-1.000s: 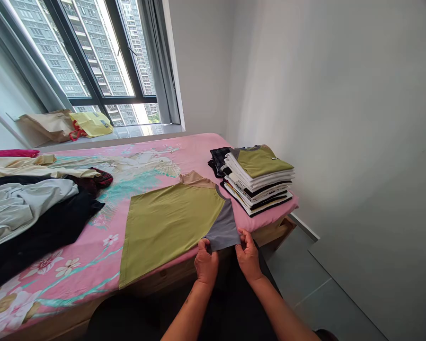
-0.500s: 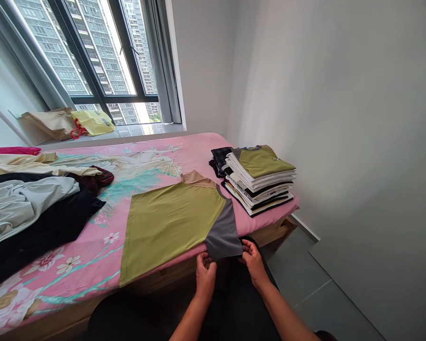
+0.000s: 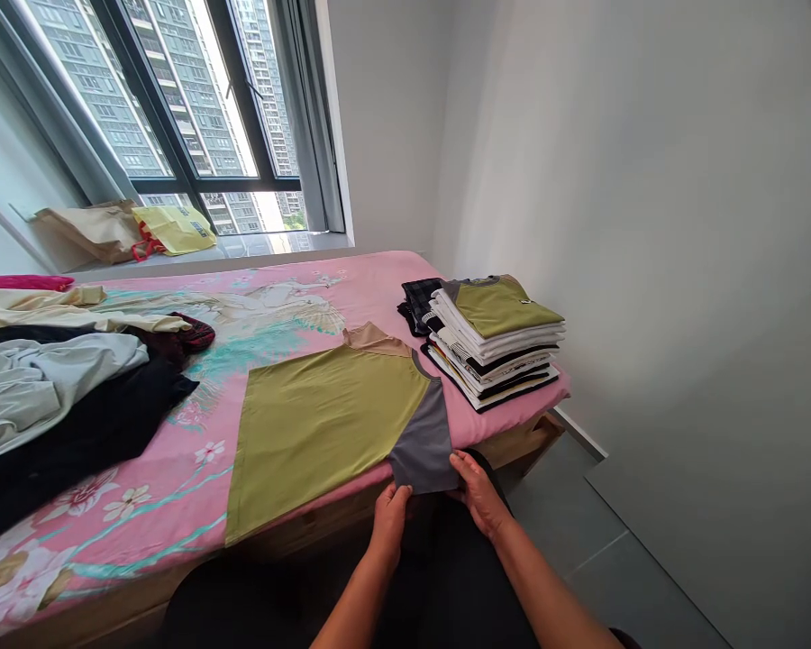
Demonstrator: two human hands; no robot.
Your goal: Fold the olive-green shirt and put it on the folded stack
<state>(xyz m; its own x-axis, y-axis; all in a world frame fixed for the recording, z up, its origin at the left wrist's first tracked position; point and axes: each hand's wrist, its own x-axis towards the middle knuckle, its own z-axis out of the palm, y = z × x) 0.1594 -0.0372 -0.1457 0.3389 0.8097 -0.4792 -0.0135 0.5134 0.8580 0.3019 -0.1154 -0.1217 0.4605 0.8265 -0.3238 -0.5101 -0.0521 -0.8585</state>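
Note:
An olive-green T-shirt (image 3: pixel 324 433) lies spread out near the bed's front edge, its collar toward the right. One sleeve is tan and points to the far side; the near grey sleeve (image 3: pixel 424 442) hangs over the edge toward me. At that sleeve's lower left corner, my left hand (image 3: pixel 390 518) pinches the fabric between thumb and fingers. My right hand (image 3: pixel 478 494) grips the sleeve's right side, thumb on top and fingers partly hidden beneath the cloth.
Right of the shirt stands a stack of folded clothes (image 3: pixel 493 347), an olive one on top. A loose heap of clothes (image 3: pixel 60 388) lies at the left on the pink floral bedsheet (image 3: pixel 176 487). Paper and yellow bags (image 3: pixel 172 230) rest on the windowsill. A wall rises at the right.
Both hands have shifted their hold on the grey sleeve: the left thumb now lies over its corner, and the right hand has moved slightly up along its edge. The shirt stays spread.

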